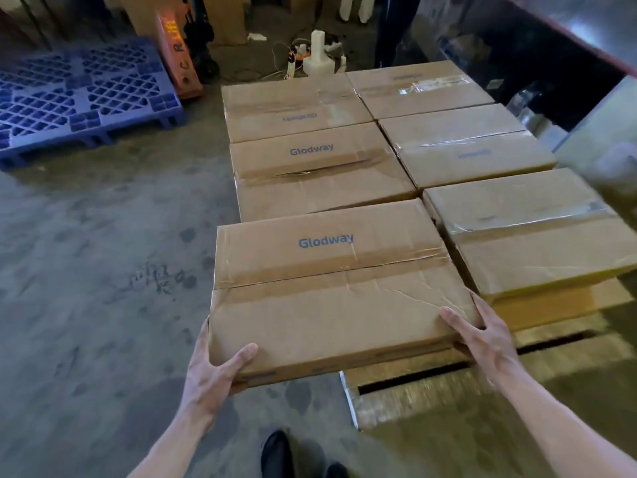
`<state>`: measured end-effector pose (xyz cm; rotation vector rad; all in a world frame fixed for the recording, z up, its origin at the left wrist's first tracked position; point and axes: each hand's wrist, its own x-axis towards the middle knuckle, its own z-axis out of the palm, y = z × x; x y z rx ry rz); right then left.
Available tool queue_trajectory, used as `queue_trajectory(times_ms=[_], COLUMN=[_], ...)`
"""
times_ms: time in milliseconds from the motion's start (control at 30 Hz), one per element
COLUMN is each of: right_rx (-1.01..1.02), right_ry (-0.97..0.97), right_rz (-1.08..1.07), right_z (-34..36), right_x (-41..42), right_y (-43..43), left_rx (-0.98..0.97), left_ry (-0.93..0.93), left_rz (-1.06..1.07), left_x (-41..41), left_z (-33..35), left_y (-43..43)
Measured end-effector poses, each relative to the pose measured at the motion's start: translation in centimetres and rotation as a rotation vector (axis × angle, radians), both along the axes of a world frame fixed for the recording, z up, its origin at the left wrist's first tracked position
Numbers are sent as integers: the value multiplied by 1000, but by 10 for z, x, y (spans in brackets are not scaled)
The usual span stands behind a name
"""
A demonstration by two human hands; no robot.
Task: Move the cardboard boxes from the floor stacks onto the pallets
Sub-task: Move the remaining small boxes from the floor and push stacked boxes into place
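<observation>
Head view: both hands grasp one cardboard box (331,288) at its near corners. The left hand (213,367) has its thumb on top and fingers curled under, and the right hand (482,336) clasps the right corner. The box is over the wooden pallet's (431,391) open near-left spot, beside five stacked boxes (320,167).

To seat it well, lower it level, slide it forward until it butts against its neighbours, and draw the fingers out before the weight settles. Its long axis runs left to right, taped seam along it, and the print reads upright towards the person.
</observation>
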<state>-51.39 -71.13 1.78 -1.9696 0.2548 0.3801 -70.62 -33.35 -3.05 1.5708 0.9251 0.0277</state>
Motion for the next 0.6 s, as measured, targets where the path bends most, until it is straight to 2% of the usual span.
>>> queue_trajectory(times_ms=[267,400,600], right_rx=[-174,-288,-567], right_ry=[73,-17,-188], right_rz=[-65,-112,-153], right_z=[-56,-59,-59], right_x=[25,30,41], right_y=[-5,8,28], left_rx=[22,37,27], left_ry=[50,74,57], left_rz=[41,56,48], left_x=[19,23,41], left_z=[-36,-43,-42], left_y=[-26,-36,-51])
